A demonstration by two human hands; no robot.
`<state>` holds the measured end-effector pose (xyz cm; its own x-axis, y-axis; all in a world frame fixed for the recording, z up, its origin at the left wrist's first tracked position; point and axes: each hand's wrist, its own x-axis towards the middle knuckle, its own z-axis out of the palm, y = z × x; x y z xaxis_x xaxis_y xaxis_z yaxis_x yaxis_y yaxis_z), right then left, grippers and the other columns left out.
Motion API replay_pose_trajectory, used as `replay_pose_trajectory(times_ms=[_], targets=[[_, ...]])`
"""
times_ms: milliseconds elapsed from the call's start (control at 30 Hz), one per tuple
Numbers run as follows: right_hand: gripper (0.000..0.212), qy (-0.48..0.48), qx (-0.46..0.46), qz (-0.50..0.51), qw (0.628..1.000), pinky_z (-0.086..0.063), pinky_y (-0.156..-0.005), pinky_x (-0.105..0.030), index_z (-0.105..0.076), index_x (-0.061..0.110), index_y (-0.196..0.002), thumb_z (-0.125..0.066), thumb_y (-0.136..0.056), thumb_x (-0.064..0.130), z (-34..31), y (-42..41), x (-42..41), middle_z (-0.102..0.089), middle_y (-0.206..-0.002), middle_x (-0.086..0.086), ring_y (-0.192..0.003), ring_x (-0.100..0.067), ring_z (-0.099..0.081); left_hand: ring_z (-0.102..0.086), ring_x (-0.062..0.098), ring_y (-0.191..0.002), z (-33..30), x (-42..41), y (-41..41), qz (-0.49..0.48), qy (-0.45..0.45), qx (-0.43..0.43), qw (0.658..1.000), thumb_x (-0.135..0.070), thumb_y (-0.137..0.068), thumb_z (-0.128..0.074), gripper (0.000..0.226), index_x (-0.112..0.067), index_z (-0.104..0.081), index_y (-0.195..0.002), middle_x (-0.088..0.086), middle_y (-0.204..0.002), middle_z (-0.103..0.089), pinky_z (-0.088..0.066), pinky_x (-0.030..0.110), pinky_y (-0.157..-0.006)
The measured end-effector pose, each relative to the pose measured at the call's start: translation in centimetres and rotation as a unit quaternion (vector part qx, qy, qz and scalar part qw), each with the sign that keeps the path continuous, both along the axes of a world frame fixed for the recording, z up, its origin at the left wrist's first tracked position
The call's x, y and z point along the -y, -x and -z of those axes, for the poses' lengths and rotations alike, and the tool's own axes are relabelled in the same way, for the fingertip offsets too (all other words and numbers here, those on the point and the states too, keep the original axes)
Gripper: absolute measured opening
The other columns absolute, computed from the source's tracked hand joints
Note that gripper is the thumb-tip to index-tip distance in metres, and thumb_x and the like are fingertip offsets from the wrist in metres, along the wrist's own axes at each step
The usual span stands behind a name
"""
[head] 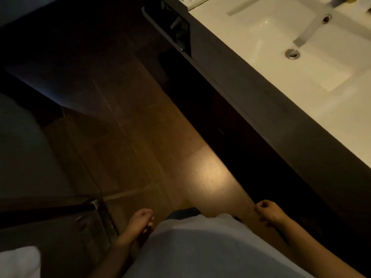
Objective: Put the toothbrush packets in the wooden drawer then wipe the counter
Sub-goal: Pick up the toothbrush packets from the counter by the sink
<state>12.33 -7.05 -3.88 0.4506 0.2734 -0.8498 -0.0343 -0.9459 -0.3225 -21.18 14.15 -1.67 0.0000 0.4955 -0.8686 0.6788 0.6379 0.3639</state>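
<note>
The view tilts down along a dark wooden vanity (pixel 261 109) with a white counter (pixel 345 125) and sink basin (pixel 281 47) on top. At the far end a dark drawer (pixel 170 29) stands pulled out; dim shapes lie inside it, too dark to identify. My left hand (pixel 140 219) hangs low by my shirt with fingers loosely curled and nothing in it. My right hand (pixel 269 212) hangs near the vanity's front, fingers curled shut, holding nothing visible. No toothbrush packets can be made out on the counter.
A chrome tap (pixel 313 27) reaches over the basin, with a drain (pixel 292 53) below it. Brown floor tiles (pixel 140 147) run along the vanity. A white towel or cloth (pixel 18 261) shows at the bottom left, beside a glass panel edge (pixel 94 203).
</note>
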Motion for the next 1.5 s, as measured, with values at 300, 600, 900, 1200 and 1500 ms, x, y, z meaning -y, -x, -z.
replay_pose_trajectory(times_ms=[300,600,900,1200,1500], targets=[[0.027,0.035,0.027,-0.006,0.999,-0.051,-0.063,-0.040,-0.052,0.000,-0.115,-0.052,-0.091,0.012,-0.8,3.5,-11.6,-0.055,-0.088,-0.015,-0.073,-0.030,-0.058,-0.056,0.020,-0.083,-0.8,-15.2,-0.1,-0.036,-0.057,0.061,0.996,-0.015,-0.097,-0.039,0.025,-0.010,-0.052,-0.117,0.008,-0.104,-0.057,-0.036,0.023,-0.063],[0.022,-0.017,-0.032,-0.005,0.999,-0.052,-0.070,-0.040,-0.055,0.001,-0.110,-0.055,-0.089,0.008,-0.3,-0.3,-31.9,-0.058,-0.101,-0.017,-0.076,-0.025,-0.059,-0.050,0.012,-0.073,0.1,-22.6,-0.7,-0.096,-0.017,0.031,0.995,-0.002,-0.091,-0.049,0.011,-0.010,-0.058,-0.089,0.008,-0.093,-0.061,-0.041,0.008,-0.051],[0.008,-0.075,-0.027,-0.119,0.990,-0.044,-0.057,-0.028,-0.052,0.011,-0.098,-0.052,-0.090,0.010,-4.0,-3.5,-51.3,-0.057,-0.085,-0.010,-0.063,-0.015,-0.055,-0.057,0.022,-0.075,-0.3,-36.3,-1.3,-0.173,-0.050,0.029,0.983,-0.007,-0.091,-0.050,0.021,-0.008,-0.054,-0.111,0.012,-0.092,-0.059,-0.042,0.027,-0.060],[0.031,-0.040,-0.001,-0.028,0.999,-0.044,-0.056,-0.026,-0.051,0.003,-0.121,-0.050,-0.092,0.011,-3.5,-1.8,-58.7,-0.055,-0.099,-0.015,-0.071,-0.018,-0.055,-0.053,0.018,-0.064,0.7,-53.9,-3.8,-0.046,-0.038,0.062,0.996,0.003,-0.089,-0.051,0.018,-0.003,-0.054,-0.106,0.008,-0.075,-0.056,-0.045,0.020,-0.048],[0.028,-0.004,0.009,0.172,0.985,-0.052,-0.083,-0.046,-0.052,0.004,-0.119,-0.050,-0.093,0.014,-3.8,4.0,-59.8,-0.061,-0.105,-0.023,-0.100,-0.039,-0.061,-0.053,0.026,-0.096,-1.5,-72.1,-11.1,0.195,-0.052,0.060,0.978,-0.001,-0.091,-0.048,0.031,0.003,-0.050,-0.121,0.015,-0.106,-0.054,-0.044,0.021,-0.063]])
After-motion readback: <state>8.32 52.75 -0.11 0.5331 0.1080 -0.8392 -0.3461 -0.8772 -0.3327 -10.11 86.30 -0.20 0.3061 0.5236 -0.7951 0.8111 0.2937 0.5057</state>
